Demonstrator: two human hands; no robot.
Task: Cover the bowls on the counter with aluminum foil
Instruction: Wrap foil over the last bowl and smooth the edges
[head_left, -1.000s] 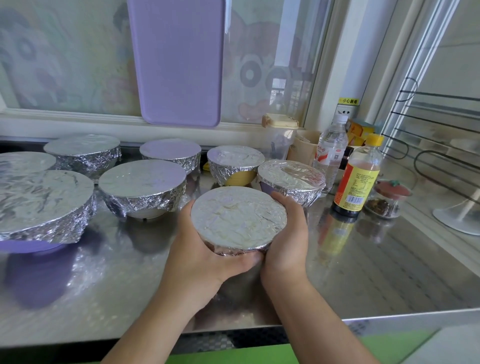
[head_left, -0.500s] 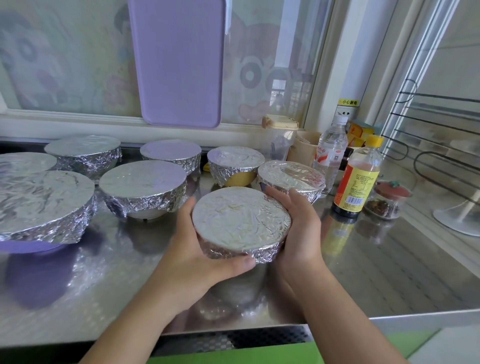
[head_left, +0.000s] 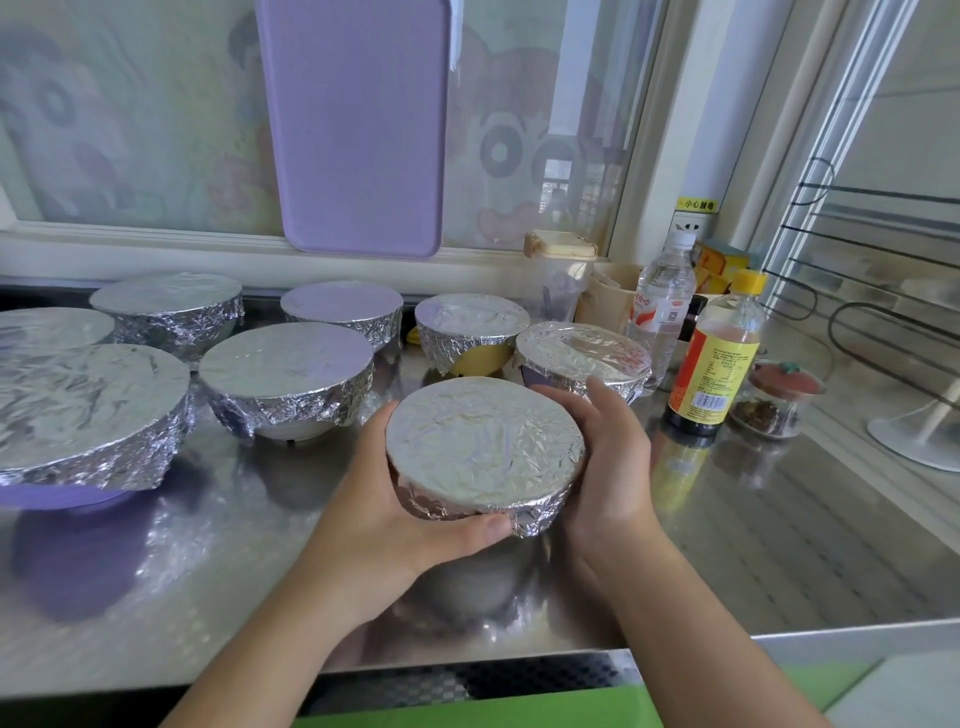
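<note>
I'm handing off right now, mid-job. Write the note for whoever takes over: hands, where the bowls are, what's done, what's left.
Left hand: grips the near side of the foil-covered bowl, thumb along its front edge.
Right hand: cups the bowl's right side.
That bowl is held at the front of the steel counter; whether it touches the surface is unclear.
Done: every bowl in view wears foil, including seven others behind and to the left, such as the yellow bowl and the big purple bowl.
Left: finish pressing this foil edge, set the bowl with the rest. No bare bowl is in view.
</note>
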